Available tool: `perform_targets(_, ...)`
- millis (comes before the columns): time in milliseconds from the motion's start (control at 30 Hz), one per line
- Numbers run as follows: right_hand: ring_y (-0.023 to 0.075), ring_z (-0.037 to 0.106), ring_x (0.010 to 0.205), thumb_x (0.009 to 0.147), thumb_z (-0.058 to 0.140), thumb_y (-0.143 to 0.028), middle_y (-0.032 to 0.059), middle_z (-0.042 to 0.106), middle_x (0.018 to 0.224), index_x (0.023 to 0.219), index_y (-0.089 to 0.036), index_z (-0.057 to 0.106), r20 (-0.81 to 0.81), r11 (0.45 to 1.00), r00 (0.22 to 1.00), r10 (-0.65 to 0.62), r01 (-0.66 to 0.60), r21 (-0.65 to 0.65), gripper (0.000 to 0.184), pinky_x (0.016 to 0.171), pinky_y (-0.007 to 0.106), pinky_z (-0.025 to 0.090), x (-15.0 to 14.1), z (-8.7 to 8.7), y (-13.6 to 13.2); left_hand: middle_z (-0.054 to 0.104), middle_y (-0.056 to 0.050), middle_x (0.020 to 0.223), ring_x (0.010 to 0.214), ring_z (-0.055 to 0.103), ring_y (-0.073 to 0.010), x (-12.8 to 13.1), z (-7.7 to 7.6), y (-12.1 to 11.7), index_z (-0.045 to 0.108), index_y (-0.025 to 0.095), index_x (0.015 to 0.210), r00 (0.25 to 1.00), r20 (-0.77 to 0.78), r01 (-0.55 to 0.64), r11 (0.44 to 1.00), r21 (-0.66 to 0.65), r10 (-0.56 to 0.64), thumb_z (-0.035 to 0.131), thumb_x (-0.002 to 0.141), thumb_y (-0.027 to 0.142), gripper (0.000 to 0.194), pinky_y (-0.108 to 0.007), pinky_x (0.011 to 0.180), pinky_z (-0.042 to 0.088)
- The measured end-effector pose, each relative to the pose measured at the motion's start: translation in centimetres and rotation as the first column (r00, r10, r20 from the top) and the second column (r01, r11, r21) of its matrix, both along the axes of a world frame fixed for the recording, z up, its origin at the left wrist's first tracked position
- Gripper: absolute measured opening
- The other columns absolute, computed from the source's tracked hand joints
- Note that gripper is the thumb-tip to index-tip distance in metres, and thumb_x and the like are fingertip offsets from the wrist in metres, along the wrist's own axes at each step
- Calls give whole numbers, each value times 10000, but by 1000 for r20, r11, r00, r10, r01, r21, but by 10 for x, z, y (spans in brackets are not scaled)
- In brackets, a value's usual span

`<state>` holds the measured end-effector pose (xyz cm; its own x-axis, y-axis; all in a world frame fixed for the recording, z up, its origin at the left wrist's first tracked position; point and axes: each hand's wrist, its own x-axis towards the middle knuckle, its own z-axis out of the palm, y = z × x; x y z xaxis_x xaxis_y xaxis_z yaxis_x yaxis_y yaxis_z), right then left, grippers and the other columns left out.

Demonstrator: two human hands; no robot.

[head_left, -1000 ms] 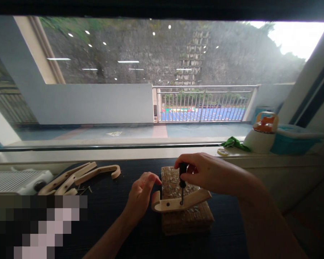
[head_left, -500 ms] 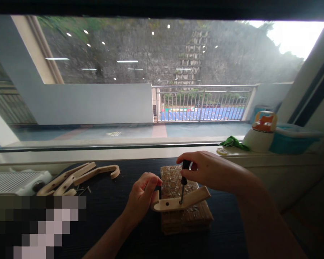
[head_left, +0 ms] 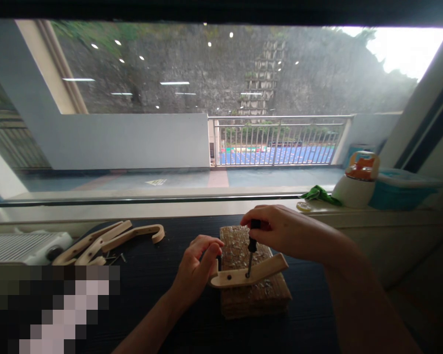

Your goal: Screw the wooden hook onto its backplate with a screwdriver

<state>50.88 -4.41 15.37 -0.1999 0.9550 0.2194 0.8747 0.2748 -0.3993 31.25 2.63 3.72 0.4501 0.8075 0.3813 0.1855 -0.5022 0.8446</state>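
Note:
My right hand (head_left: 275, 226) grips the black handle of a screwdriver (head_left: 251, 246). The screwdriver stands nearly upright, its tip at one hole of a pale wooden hook (head_left: 260, 271). A second dark hole shows to the left along the same hook. Beneath lies a thick brown block (head_left: 239, 246) with a rough, shiny top. My left hand (head_left: 197, 263) is closed around the hook's curled left end, thumb uppermost; its inner fingers are partly hidden.
More wooden hooks (head_left: 107, 241) lie piled on the dark table (head_left: 143, 295) at left, with loose screws (head_left: 121, 257) beside them. A white ribbed appliance (head_left: 25, 246) stands farther left. On the sill are a green cloth (head_left: 319, 194), a white kettle-like container (head_left: 356, 189) and a teal box (head_left: 402, 189).
My left hand has shifted slightly, its thumb and fingers a little farther right over the hook's curled end. The right hand and screwdriver stay almost in place.

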Motion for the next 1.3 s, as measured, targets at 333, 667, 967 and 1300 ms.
perform_targets(333, 107, 534, 675, 739, 524, -215, 10, 642, 830, 903, -243, 702, 32, 998, 999, -14, 12, 60, 244, 590, 217, 370, 0, 0, 1, 614, -45, 823, 782, 565, -188, 1, 3, -1, 631, 176, 865, 999, -37, 36, 989, 144, -31, 464, 858, 403, 282, -309, 705, 454)
perform_targets(667, 117, 539, 698, 771, 528, -274, -3, 654, 820, 901, -240, 694, 59, 999, 998, -19, 17, 40, 214, 613, 226, 370, 2, 1, 0, 606, -18, 801, 882, 523, -195, 0, 2, -2, 607, 190, 914, 989, -117, 119, 947, 298, -88, 532, 837, 314, 164, -354, 895, 364)
perform_targets(967, 108, 538, 643, 777, 529, -304, -24, 655, 728, 859, -238, 694, 46, 1000, 998, -30, 30, 5, 196, 556, 228, 347, 2, 4, -3, 597, -13, 783, 884, 523, -196, -1, 1, -2, 608, 198, 921, 987, -143, 116, 942, 315, -74, 512, 846, 322, 174, -366, 941, 333)
perform_targets(1300, 106, 510, 581, 789, 509, -311, -8, 626, 667, 792, -208, 678, 16, 999, 1000, -20, 21, -39, 197, 503, 233, 313, 5, 7, -4, 596, -12, 753, 845, 540, -194, -1, 1, -2, 622, 201, 939, 986, -158, 100, 943, 317, -52, 511, 833, 334, 204, -416, 999, 311)
